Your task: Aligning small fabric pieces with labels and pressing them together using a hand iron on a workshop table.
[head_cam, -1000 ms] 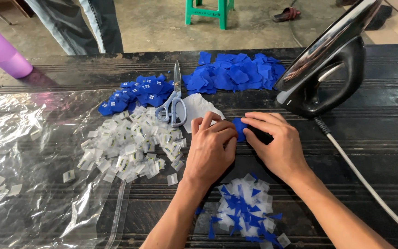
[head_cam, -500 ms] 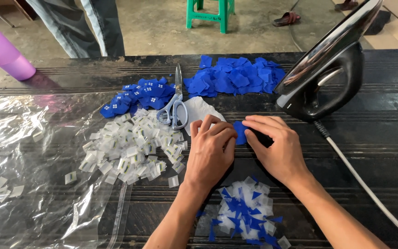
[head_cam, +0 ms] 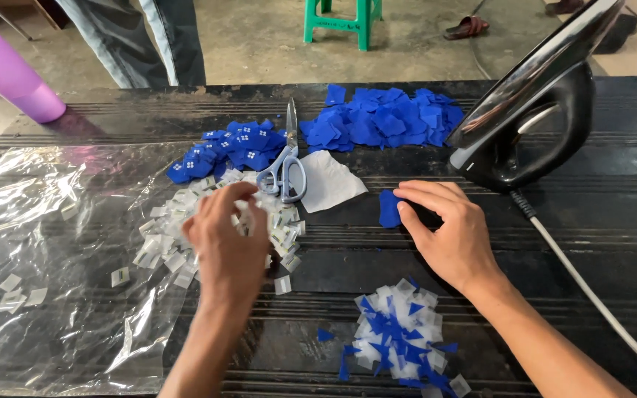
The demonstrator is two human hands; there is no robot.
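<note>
Right hand (head_cam: pixel 451 236) pins blue fabric square (head_cam: pixel 389 208) flat under fingertips; our left hand (head_cam: pixel 226 239), half a second ago beside it, now curls over white label pile (head_cam: pixel 186 236), grasp unclear.

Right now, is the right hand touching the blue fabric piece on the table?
Touching. The head view shows the right hand with its fingertips pressed on the edge of the blue fabric piece, pinning it flat on the black table.

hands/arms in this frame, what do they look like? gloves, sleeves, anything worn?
Both bare: no gloves on the left hand or right hand. No sleeves on either forearm as far as the frame shows. No rings, watch or bands visible. Short, unpainted fingernails on the right hand.
</note>
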